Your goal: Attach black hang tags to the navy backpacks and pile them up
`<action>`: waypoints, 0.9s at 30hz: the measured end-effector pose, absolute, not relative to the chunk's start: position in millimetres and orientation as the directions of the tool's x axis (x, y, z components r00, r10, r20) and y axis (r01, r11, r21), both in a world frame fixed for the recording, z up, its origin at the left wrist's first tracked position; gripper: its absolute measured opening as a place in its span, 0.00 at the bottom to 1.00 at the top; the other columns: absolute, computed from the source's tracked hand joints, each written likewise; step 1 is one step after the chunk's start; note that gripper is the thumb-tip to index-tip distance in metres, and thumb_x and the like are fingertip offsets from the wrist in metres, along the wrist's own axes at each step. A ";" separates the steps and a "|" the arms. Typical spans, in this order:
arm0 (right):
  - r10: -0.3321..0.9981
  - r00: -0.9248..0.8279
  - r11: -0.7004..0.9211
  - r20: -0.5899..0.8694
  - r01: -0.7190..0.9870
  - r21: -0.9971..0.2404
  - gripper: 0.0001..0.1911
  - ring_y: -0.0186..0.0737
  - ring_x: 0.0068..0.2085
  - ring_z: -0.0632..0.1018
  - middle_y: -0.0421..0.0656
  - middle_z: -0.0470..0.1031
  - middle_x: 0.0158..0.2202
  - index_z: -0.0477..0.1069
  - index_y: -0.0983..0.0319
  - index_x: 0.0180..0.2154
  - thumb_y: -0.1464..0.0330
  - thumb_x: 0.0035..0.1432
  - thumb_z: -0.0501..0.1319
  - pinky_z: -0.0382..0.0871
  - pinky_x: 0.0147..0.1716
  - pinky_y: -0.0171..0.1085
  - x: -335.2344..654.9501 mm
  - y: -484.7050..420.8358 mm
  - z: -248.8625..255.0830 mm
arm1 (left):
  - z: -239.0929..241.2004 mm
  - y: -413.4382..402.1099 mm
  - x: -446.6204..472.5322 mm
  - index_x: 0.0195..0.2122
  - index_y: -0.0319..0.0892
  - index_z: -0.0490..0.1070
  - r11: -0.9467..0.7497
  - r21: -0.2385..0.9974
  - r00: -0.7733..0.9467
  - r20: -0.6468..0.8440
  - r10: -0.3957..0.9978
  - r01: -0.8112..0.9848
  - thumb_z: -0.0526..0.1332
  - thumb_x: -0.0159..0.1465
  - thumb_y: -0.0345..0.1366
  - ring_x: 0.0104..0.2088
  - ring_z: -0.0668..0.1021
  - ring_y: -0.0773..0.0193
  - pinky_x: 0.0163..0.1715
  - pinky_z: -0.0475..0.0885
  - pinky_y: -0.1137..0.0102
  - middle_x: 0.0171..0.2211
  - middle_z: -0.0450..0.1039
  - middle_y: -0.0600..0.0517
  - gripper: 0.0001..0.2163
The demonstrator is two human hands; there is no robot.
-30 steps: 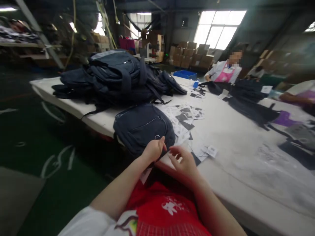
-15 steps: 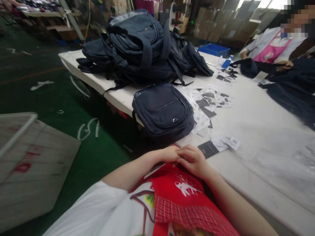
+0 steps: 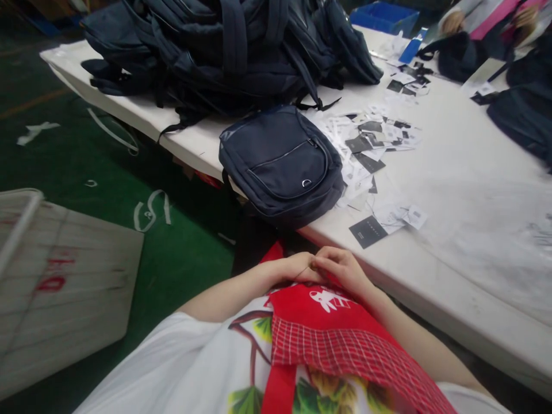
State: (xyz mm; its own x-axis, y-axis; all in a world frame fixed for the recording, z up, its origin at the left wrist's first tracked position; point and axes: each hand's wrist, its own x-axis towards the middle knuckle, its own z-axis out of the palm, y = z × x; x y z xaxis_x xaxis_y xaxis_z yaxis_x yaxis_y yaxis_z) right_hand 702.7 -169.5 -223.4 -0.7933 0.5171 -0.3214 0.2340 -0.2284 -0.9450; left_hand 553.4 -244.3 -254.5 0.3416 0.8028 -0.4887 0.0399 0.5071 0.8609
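My left hand (image 3: 290,269) and my right hand (image 3: 340,268) meet fingertip to fingertip just below the table edge, above my red apron (image 3: 328,339). Both have their fingers pinched together on something too small to make out. A dark navy backpack (image 3: 282,164) lies flat on the white table (image 3: 452,172) just beyond my hands, its front zip pocket facing up. Neither hand touches it.
A heap of navy backpacks (image 3: 215,46) fills the table's far left. Scattered paper tags (image 3: 375,144) lie right of the near backpack. A white sack or bin (image 3: 56,282) stands on the green floor at left. A co-worker's hands and dark bags (image 3: 521,115) are at far right.
My hands have drawn back from the backpack's lower edge to my lap and closed together. The view has tilted downward, so the backpack heap now sits at the top edge.
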 end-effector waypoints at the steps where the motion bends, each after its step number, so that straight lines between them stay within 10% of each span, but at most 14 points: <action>1: 0.509 -0.774 -0.359 -0.377 0.208 -0.910 0.16 0.38 0.28 0.73 0.40 0.72 0.25 0.71 0.60 0.25 0.56 0.55 0.64 0.68 0.31 0.38 701.8 -167.3 -222.9 | -255.8 -244.8 552.8 0.21 0.40 0.67 0.508 0.861 0.361 -0.469 0.806 -0.017 0.64 0.54 0.40 0.15 0.64 0.72 0.17 0.56 0.74 0.15 0.65 0.56 0.11; 8: 0.500 -0.726 -0.572 -0.472 0.133 -0.810 0.21 0.29 0.19 0.58 0.32 0.52 0.15 0.63 0.60 0.22 0.54 0.53 0.66 0.55 0.21 0.32 699.3 -148.8 -226.7 | -257.1 -256.7 549.3 0.43 0.40 0.63 0.453 0.777 0.227 -0.392 0.891 -0.437 0.56 0.59 0.45 0.19 0.71 0.70 0.21 0.61 0.75 0.26 0.73 0.52 0.16; 14: 0.559 -0.705 -0.599 -0.437 0.021 -0.801 0.17 0.28 0.18 0.50 0.30 0.47 0.15 0.67 0.61 0.24 0.57 0.52 0.68 0.49 0.18 0.32 701.9 -128.8 -227.3 | -243.4 -269.0 536.7 0.37 0.39 0.70 0.290 0.944 0.231 -0.251 0.940 -0.156 0.61 0.62 0.48 0.36 0.75 0.65 0.42 0.68 0.69 0.34 0.73 0.50 0.15; 22: 0.520 -0.735 -0.597 -0.435 0.052 -0.801 0.21 0.27 0.18 0.50 0.30 0.50 0.14 0.64 0.62 0.21 0.56 0.51 0.68 0.47 0.17 0.31 686.0 -128.0 -231.2 | -232.3 -268.6 534.6 0.36 0.37 0.76 0.388 0.892 0.312 -0.309 0.898 -0.234 0.60 0.62 0.50 0.37 0.78 0.62 0.43 0.70 0.68 0.34 0.77 0.46 0.18; 27: 0.615 -0.658 -0.556 -0.434 0.028 -0.831 0.15 0.34 0.26 0.72 0.39 0.72 0.23 0.72 0.63 0.29 0.57 0.53 0.66 0.67 0.27 0.33 662.4 -125.5 -255.1 | -215.8 -254.6 505.3 0.30 0.38 0.75 0.318 0.940 -0.006 -0.322 0.947 -0.123 0.60 0.62 0.49 0.27 0.74 0.67 0.32 0.68 0.72 0.26 0.75 0.50 0.17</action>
